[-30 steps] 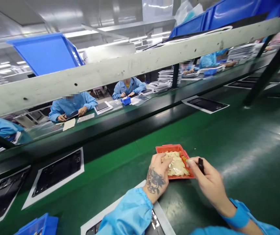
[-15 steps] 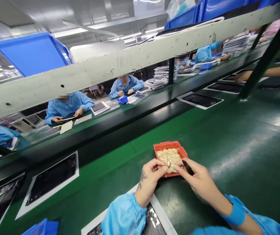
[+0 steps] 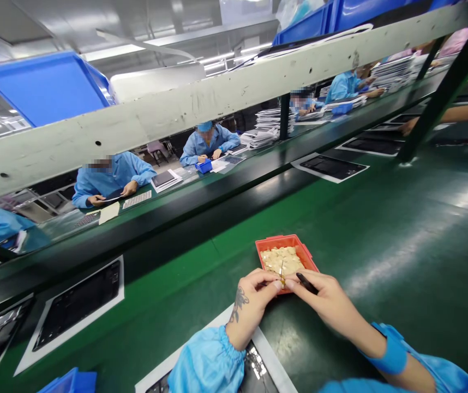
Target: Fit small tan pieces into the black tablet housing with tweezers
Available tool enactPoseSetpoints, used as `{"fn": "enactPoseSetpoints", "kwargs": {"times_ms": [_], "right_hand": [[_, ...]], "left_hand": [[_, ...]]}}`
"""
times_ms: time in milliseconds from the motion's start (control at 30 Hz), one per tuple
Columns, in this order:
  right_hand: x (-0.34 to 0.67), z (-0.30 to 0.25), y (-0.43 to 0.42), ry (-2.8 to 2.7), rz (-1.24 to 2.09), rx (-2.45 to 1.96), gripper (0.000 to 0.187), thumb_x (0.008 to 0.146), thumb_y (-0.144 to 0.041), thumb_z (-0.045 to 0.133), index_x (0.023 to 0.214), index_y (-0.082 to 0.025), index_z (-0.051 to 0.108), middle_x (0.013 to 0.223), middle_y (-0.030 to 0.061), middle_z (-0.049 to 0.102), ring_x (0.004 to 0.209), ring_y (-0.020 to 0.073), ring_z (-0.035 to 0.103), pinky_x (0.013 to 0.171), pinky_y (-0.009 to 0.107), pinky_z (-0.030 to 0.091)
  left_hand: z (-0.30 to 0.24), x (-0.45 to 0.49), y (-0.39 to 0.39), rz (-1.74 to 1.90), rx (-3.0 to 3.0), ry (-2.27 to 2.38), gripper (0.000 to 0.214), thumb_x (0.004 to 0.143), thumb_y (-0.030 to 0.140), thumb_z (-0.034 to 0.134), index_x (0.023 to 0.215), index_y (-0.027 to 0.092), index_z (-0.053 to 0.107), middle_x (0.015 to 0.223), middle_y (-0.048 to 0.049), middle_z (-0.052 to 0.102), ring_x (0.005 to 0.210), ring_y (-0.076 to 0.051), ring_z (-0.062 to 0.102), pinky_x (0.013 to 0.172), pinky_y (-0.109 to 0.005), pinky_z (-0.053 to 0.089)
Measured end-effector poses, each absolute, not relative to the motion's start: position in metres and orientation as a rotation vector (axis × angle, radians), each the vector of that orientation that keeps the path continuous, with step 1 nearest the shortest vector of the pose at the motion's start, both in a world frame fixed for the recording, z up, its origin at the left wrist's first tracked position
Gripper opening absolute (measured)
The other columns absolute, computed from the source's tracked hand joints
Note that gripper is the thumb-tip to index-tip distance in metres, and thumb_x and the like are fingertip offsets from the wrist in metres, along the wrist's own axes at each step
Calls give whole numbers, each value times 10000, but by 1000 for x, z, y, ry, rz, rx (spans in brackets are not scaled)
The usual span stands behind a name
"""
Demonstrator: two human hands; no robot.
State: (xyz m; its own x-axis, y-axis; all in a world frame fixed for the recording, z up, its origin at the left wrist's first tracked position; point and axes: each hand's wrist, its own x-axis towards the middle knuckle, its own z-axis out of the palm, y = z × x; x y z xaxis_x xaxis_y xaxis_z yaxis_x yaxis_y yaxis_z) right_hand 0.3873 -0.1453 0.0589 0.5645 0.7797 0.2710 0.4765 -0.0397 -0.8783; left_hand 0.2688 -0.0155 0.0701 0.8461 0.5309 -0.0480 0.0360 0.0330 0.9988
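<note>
A small red tray [image 3: 305, 254] full of pale flat pieces [image 3: 283, 257] sits on the green belt in front of me. Just at its near edge my left hand [image 3: 252, 305] and my right hand [image 3: 326, 303] meet, both pinching one thin small piece [image 3: 282, 277] between fingertips. My right hand also grips a slim black tool [image 3: 307, 284] against its fingers. Below my left sleeve lies a dark device on a white sheet [image 3: 254, 363], partly hidden by my arm.
More dark panels on white sheets lie on the belt at left [image 3: 74, 305] and far right [image 3: 330, 166]. A grey beam [image 3: 201, 103] crosses overhead. Several people in blue coats [image 3: 113, 177] work across the line. A blue bin corner [image 3: 70, 381] shows bottom left.
My left hand has come out of the tray and met my right hand at its near edge. Both now pinch a thin piece. The view shifted slightly, and the panels on the belt slid left.
</note>
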Motion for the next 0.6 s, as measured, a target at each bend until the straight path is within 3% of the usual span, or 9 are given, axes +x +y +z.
{"fn": "enactPoseSetpoints", "kwargs": {"times_ms": [267,467,600], "right_hand": [[388,55,-145,-1109,299,-1703,357,902,-432,528,674,-197,669,659,31,650,685,193,651,625,262,544],[384,50,-144,-1163,211,-1694,240,897,-335,512,779,-209,680,772,34,691,693,178,649,612,259,524],[382,50,-144,-1196,159,-1707,204,887,-282,498,740,-209,618,685,10,630,607,151,593,558,247,477]], "left_hand": [[69,267,-16,402,1538,480,177,749,303,710,826,159,777,850,-57,657,790,-161,582,751,-264,426],[70,266,-17,377,1455,525,179,701,294,730,765,130,761,792,-43,634,712,-129,537,696,-247,397],[72,266,-21,306,1277,568,216,667,311,711,686,97,696,700,-48,624,657,-121,539,667,-238,412]]}}
